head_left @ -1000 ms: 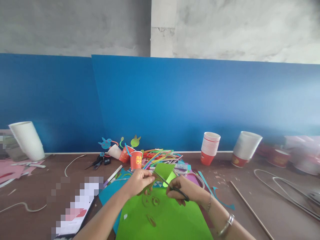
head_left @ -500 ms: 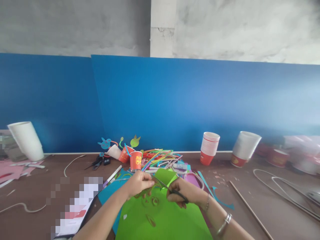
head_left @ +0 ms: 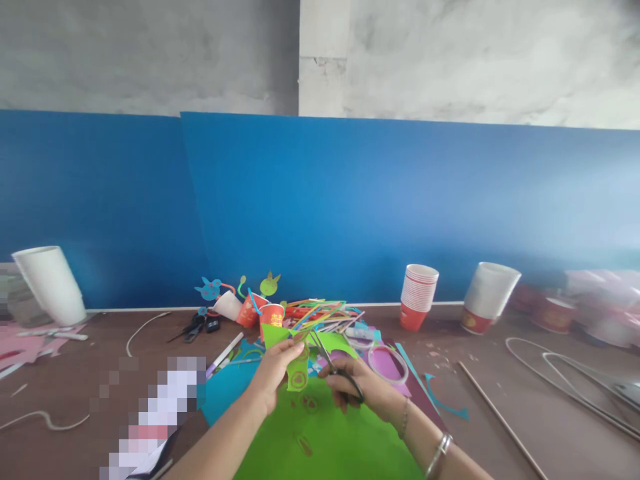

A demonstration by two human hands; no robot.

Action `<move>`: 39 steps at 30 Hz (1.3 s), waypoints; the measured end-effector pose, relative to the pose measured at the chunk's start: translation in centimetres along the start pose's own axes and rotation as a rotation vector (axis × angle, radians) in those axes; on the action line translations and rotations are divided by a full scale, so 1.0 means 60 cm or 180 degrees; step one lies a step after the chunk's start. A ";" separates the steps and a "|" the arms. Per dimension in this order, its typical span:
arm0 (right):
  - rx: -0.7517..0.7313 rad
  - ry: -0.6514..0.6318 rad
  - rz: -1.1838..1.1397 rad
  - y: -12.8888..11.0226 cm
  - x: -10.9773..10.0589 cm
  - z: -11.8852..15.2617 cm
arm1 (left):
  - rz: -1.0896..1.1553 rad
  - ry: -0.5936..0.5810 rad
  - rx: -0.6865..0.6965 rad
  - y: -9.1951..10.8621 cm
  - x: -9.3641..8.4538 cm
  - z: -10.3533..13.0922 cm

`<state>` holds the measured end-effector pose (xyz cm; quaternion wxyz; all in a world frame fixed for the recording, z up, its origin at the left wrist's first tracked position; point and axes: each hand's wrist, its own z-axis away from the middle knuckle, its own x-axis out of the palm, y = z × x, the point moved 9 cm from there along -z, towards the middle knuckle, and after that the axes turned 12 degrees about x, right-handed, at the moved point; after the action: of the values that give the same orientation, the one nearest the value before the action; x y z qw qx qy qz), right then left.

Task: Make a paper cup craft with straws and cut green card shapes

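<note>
My left hand (head_left: 278,365) pinches a small green paper piece (head_left: 299,377) with brown ring marks drawn on it. In my right hand (head_left: 357,383) are dark scissors (head_left: 331,363), their blades parted and pointing up-left, close to the green piece. Below both hands lies a large green sheet (head_left: 330,440) with more brown marks. Blue paper (head_left: 227,387) sticks out on its left side. Behind the hands is a pile of coloured sticks (head_left: 325,313), beside a red paper cup (head_left: 271,317).
Stacked cups (head_left: 419,297) and white-topped cups (head_left: 490,297) stand at the back right. A thin rod (head_left: 500,417) and a looped cable (head_left: 555,373) lie on the right. Black scissors (head_left: 194,328) rest at the back left, near a tape ring (head_left: 388,365) and blue scraps (head_left: 445,403).
The green piece in my left hand has turned, and its drawn rings now face the camera. My right hand has shifted slightly left with the scissors, whose blades now look wider apart.
</note>
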<state>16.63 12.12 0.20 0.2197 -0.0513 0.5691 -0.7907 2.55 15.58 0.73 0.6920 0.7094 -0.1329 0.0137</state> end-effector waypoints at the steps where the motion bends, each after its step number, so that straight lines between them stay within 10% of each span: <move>1: -0.0078 0.0005 -0.0179 -0.005 0.006 0.003 | 0.0055 0.0050 0.0009 -0.003 0.002 0.002; 7: -0.0086 0.0471 -0.0806 -0.010 0.010 0.008 | 0.0228 0.0512 0.0203 -0.001 0.002 0.015; 16: -0.0363 0.0868 -0.0785 -0.025 -0.006 0.018 | 0.0383 -0.0011 -0.0176 -0.038 0.042 0.027; 25: -0.0793 0.0300 -0.0653 -0.028 0.048 0.016 | 0.0907 0.0868 -0.0244 -0.038 0.011 0.038; 39: -0.1050 0.0579 -0.0879 -0.028 0.052 0.018 | 0.1138 0.0483 -0.0513 -0.057 0.055 0.060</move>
<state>13.70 10.31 1.59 0.0459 -0.0925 0.6956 -0.7109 5.85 11.48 -2.10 0.7411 0.6137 -0.2049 0.1790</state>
